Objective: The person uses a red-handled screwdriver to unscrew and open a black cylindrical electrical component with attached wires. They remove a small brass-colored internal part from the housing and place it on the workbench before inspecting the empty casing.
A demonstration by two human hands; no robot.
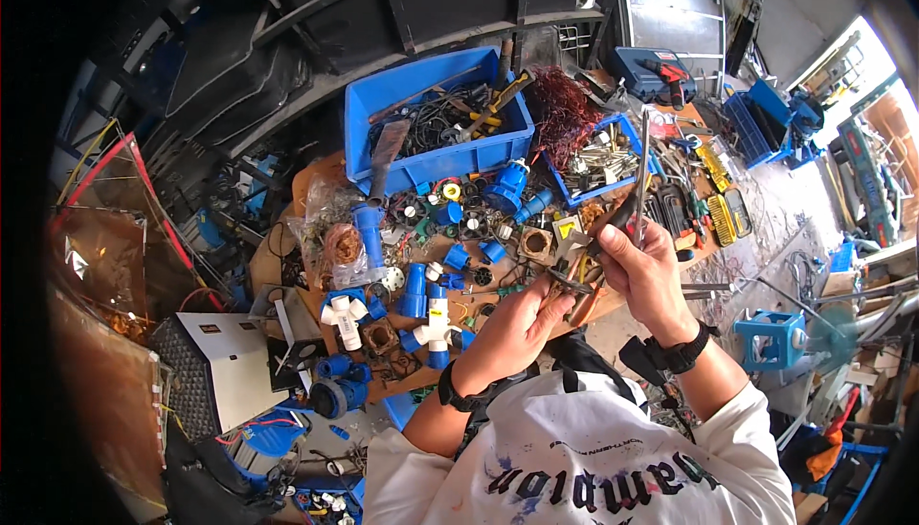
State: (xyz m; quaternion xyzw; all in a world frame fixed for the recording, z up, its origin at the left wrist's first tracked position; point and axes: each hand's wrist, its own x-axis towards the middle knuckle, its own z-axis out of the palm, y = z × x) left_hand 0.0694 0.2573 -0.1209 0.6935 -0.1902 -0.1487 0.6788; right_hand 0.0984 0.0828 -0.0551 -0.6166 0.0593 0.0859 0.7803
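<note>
In front of my chest, above the table's near edge, both hands are raised close together. My right hand (pixel 643 271) is closed around a dark-handled tool with a long, thin metal end (pixel 644 156) pointing up and away; its exact kind is unclear. Between thumb and fingers, my left hand (pixel 512 329) pinches a small dark part (pixel 571 282) with thin, wire-like pieces beside it. The part sits just below and left of the tool's handle, and whether the two touch is hidden by my fingers. Blue and white plastic connectors (pixel 437 329) lie left of my left hand.
A blue bin (pixel 450 166) of dark cables stands at the table's far side. Beside it are a tangle of reddish wire (pixel 565 113) and a blue tray of metal pieces (pixel 598 163). Hand tools (pixel 680 209) crowd the right. A red drill (pixel 670 75) rests on a blue case.
</note>
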